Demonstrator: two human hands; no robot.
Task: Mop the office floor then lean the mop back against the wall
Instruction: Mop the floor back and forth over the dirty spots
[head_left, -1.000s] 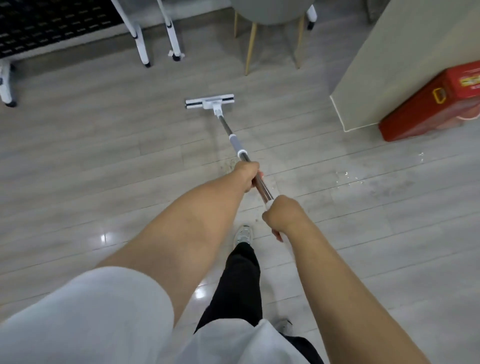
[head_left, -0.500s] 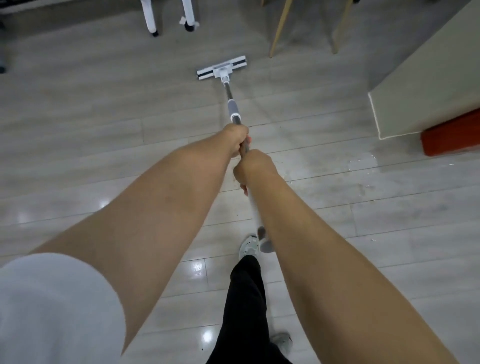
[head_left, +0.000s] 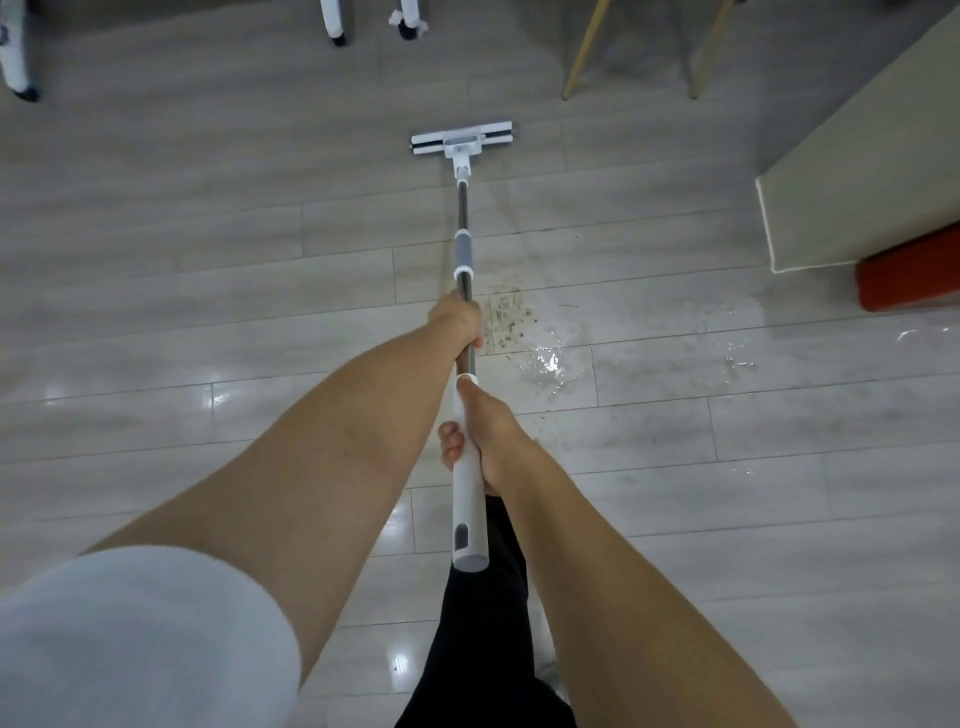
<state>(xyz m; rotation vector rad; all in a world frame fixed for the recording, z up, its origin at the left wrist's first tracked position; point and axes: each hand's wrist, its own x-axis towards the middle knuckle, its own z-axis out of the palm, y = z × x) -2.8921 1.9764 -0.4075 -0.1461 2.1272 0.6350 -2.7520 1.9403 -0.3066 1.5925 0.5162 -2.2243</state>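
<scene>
A flat mop with a white head (head_left: 461, 139) lies on the grey plank floor (head_left: 208, 291), its metal pole (head_left: 463, 218) running straight back toward me. My left hand (head_left: 457, 319) grips the metal pole lower down. My right hand (head_left: 480, 434) is closed around the white handle grip (head_left: 467, 509), whose end sticks out toward me. Just right of the pole, a patch of dark specks (head_left: 506, 319) and a water puddle (head_left: 550, 361) sit on the floor.
Wooden chair legs (head_left: 582, 57) stand beyond the mop head. White furniture legs with casters (head_left: 335, 23) are at the top left. A beige cabinet corner (head_left: 841, 197) and a red box (head_left: 909, 275) are on the right. My dark trouser leg (head_left: 483, 623) is below.
The mop head has pulled back toward me from under the chair and squared up. My right hand has slid down onto the white grip, away from my left hand.
</scene>
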